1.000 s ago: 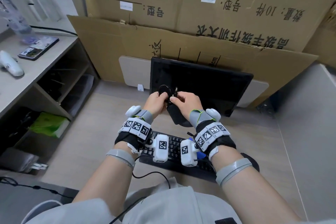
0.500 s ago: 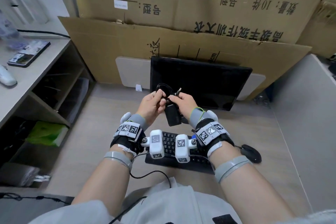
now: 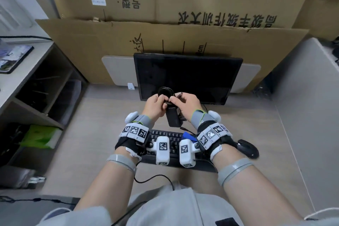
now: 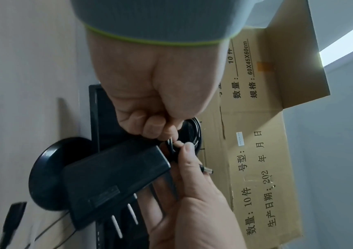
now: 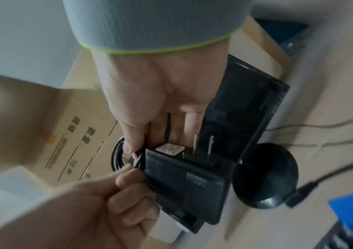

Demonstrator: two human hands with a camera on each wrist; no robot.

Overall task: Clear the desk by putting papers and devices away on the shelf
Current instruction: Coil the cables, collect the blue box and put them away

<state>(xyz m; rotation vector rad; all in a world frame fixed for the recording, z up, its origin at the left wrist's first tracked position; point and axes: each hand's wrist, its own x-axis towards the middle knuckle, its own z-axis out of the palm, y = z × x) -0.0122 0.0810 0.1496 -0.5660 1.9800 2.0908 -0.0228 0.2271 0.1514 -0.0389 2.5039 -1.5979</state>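
Observation:
A black power adapter (image 3: pixel 173 118) with two metal prongs (image 5: pixel 203 143) hangs between my hands, just in front of the black monitor (image 3: pixel 187 77). Its thin black cable is wound into a small coil (image 3: pixel 166 91). My left hand (image 3: pixel 161 100) pinches the coil's strands (image 4: pixel 194 133) at the adapter's top end. My right hand (image 3: pixel 176 100) holds the adapter (image 5: pixel 184 176) against its fingers, its thumb (image 5: pixel 133 139) pressing the cable. The cable's barrel plug (image 4: pixel 206 170) sticks out past the right hand.
A black keyboard (image 3: pixel 157 134) and a mouse (image 3: pixel 247 147) lie on the desk under my wrists, with a blue item (image 3: pixel 189 136) on the keyboard. The open shelf unit (image 3: pixel 36 82) stands at the left, holding a green packet (image 3: pixel 40 135). Cardboard boxes (image 3: pixel 183 5) wall the back.
Both hands keep their hold on the adapter and cable in front of the monitor. The adapter now hangs more squarely between the wrists. The head view has tilted slightly.

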